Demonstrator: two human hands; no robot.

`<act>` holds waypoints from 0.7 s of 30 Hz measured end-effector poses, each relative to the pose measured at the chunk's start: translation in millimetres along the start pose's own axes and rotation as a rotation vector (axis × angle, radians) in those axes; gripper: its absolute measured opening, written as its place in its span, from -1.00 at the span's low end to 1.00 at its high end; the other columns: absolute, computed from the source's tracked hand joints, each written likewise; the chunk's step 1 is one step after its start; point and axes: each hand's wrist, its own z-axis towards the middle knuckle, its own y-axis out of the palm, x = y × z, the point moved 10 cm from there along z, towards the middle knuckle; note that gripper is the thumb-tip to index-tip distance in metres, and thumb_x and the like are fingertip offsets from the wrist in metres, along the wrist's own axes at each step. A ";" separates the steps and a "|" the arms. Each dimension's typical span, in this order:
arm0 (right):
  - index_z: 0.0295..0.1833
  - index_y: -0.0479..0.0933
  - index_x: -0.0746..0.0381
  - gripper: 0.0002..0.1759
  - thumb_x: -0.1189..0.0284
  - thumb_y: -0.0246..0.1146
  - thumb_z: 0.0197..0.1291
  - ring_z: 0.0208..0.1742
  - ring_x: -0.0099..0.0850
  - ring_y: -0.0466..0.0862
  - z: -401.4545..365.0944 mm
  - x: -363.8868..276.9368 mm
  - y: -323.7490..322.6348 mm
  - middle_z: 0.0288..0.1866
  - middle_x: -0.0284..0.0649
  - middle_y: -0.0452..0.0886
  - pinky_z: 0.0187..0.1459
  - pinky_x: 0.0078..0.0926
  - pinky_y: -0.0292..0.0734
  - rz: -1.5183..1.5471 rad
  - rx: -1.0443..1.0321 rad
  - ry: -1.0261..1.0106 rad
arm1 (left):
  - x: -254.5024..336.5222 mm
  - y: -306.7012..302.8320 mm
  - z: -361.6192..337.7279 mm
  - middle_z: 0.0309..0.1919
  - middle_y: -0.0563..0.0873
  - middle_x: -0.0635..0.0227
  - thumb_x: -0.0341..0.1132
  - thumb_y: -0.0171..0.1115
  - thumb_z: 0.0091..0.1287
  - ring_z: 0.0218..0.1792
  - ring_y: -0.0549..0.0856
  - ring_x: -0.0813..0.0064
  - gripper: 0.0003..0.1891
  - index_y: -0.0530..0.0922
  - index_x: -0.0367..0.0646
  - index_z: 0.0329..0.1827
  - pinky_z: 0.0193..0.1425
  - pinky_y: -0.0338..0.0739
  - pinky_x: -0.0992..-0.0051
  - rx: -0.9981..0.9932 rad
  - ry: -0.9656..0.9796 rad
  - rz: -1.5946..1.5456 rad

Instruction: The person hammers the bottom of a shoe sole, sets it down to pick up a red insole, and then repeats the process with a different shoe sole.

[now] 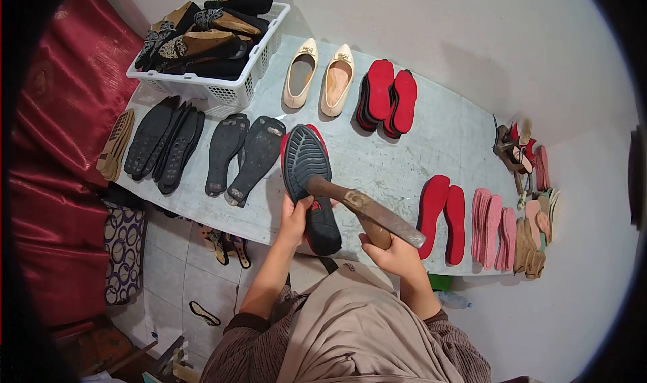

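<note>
My left hand (294, 220) is closed around the side of a shoe (307, 160) turned sole up, with a black ridged sole, black heel and red edges. In my right hand (396, 253) is the short wooden handle of a hammer (367, 209). Its round striking face overlaps the middle of the sole, while the narrow end of its head points right. Close to my right hand lie two red insoles (435, 208). A pair of dark soles (257, 155) rests just left of the shoe.
On the grey table (350, 157) stand cream flats (300, 74), stacked red insoles (381, 83) and a white basket (229, 90) of shoes on lasts. More black soles (151, 140) lie left; pink insoles (494, 224) lie right. A red curtain (57, 154) hangs left.
</note>
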 end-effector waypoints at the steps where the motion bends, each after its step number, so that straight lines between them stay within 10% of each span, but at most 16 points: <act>1: -0.26 0.54 0.31 -0.74 0.57 0.26 -0.18 -0.53 -0.44 0.59 0.3 2.8 -0.4 -0.53 -0.18 0.58 -0.39 -0.56 0.47 0.000 0.001 -0.004 | -12.5 -1.0 -1.9 -0.07 0.53 0.16 -0.49 -0.04 0.27 -0.08 0.60 0.30 -0.60 0.19 -0.21 0.18 -0.11 0.61 0.31 0.024 -0.062 -0.128; 21: -0.32 0.51 0.25 -0.82 0.59 0.22 -0.16 -0.59 -0.23 0.56 9.2 8.8 16.0 -0.59 -0.17 0.53 -0.49 -0.49 0.42 -0.166 -0.062 -0.030 | -20.7 29.9 -9.5 -0.05 0.58 0.04 -0.19 0.00 0.31 -0.23 0.66 0.28 -0.59 0.34 -0.29 0.10 -0.18 0.65 0.33 -0.156 -0.236 -0.061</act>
